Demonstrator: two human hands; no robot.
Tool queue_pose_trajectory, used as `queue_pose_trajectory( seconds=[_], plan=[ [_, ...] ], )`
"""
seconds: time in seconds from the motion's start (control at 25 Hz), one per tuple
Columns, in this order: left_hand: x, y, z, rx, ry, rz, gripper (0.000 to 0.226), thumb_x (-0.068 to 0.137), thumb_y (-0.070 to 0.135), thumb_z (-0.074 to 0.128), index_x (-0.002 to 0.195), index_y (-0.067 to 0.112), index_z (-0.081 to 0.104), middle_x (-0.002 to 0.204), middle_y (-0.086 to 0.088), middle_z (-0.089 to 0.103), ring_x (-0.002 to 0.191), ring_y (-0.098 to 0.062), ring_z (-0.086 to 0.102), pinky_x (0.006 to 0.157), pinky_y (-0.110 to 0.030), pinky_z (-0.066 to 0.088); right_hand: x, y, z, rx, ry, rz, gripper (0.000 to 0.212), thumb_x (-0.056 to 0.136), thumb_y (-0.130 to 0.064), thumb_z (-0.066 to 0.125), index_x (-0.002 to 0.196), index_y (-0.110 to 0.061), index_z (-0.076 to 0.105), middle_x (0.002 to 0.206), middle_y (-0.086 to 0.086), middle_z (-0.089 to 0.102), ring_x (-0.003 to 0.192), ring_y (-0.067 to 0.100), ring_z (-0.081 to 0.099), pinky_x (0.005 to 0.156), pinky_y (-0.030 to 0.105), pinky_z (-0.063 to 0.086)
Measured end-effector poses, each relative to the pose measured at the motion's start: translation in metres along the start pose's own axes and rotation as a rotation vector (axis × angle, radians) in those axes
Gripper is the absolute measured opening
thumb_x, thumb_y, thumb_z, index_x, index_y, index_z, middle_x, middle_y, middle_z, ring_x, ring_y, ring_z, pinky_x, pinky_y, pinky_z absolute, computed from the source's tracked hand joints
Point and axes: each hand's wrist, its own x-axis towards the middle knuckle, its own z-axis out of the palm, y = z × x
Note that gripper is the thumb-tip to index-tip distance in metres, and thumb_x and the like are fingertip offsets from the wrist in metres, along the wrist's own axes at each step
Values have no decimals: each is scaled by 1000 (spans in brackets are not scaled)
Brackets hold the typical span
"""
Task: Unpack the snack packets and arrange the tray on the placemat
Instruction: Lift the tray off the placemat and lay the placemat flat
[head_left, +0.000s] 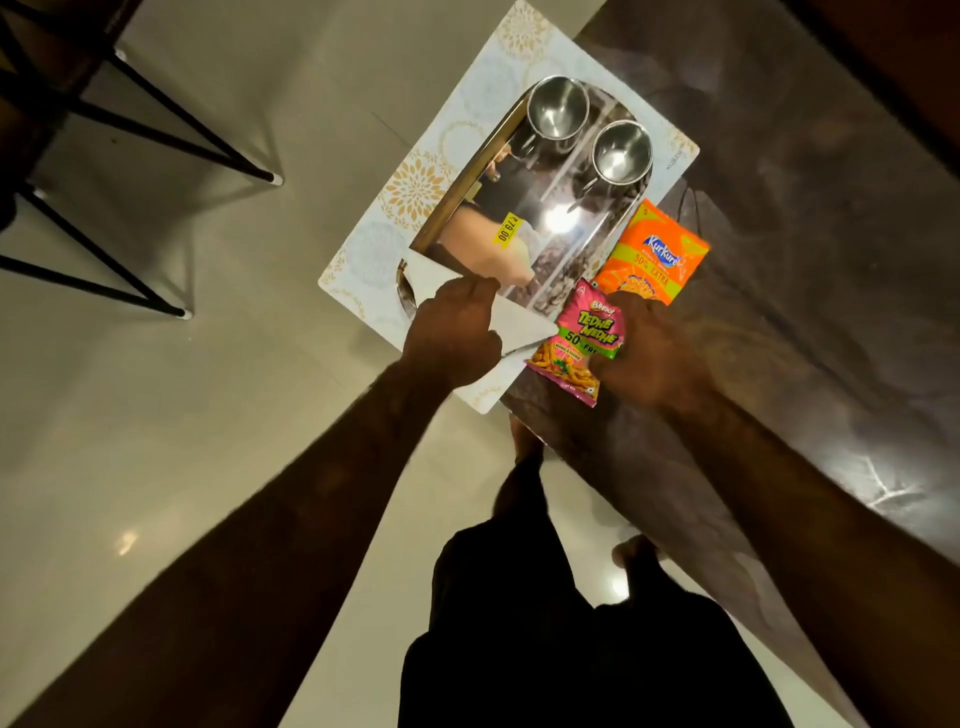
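Note:
A shiny steel tray (566, 244) lies on a white placemat (415, 176) with gold flower prints, at the corner of a dark marble table. Two steel cups (557, 106) (622, 151) stand at the tray's far end. My left hand (451, 332) pinches a folded white napkin (519, 325) that rests on the tray's near end. A pink snack packet (584, 340) lies just right of the napkin, and my right hand (652, 348) grips its right edge. An orange snack packet (655, 254) lies on the table beyond it, touching the tray's right side.
The dark marble table (805, 260) stretches to the right and far side. The placemat's left part overhangs the table edge above a pale tiled floor (234, 389). Black metal chair legs (156, 156) stand at the left. My legs and feet show below.

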Motion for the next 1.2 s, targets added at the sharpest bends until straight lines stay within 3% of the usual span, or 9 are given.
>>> queue_pose_trajectory(
  seconds=[0.12,0.32,0.56,0.72,0.8,0.96,1.04,1.12,1.2],
  plan=[
    [13,0,6,27,49,51,58,89,22,57,145,10,47,146,-10,52,134,-31,47,105,-43,40,13,5,12,46,88,104,80,91,-28,77,161,-14,41,157,19,50,142,45,55,113,50,50],
    [31,9,21,-42,121,102,43,85,19,60,128,12,57,129,-7,61,119,-29,55,98,-42,45,32,17,39,136,75,212,77,91,-31,75,159,-19,41,154,21,54,137,46,59,110,50,53],
    [40,34,30,-299,120,233,39,84,15,62,122,8,62,116,-10,66,107,-26,60,89,-26,43,45,27,59,324,228,201,64,82,-19,83,141,-17,60,141,16,59,125,35,66,98,34,52],
    [52,55,35,-264,40,281,41,83,19,64,121,5,59,110,-12,65,102,-31,60,92,-42,46,50,36,61,522,275,207,46,78,3,80,122,-8,70,124,21,70,112,40,71,99,49,57],
    [58,60,33,-249,40,274,47,81,24,66,123,5,58,112,-13,66,104,-33,62,92,-45,47,46,39,55,602,310,224,42,78,13,74,114,-10,73,110,15,74,103,37,73,97,52,59],
    [59,67,30,-268,16,196,70,76,44,76,131,7,52,116,-12,67,107,-32,64,91,-46,51,33,39,38,774,354,255,44,81,20,73,102,-18,65,83,-11,58,77,14,60,83,38,59],
    [56,73,27,-356,-33,143,82,72,57,78,135,12,49,118,-7,69,106,-26,66,92,-43,54,29,36,26,875,360,239,43,82,21,76,104,-14,64,83,-9,55,67,5,57,69,22,54],
    [54,77,21,-546,-92,119,80,72,55,80,135,19,46,117,2,70,102,-15,70,92,-41,57,28,30,12,957,359,201,43,82,19,79,107,-13,64,88,-4,57,59,-6,59,60,7,50],
    [58,73,12,-664,-60,93,72,73,47,82,131,23,47,111,10,70,97,-8,71,90,-39,59,33,27,1,1003,366,165,42,84,17,77,110,-14,65,98,4,62,68,-2,62,60,7,53]
  ],
)
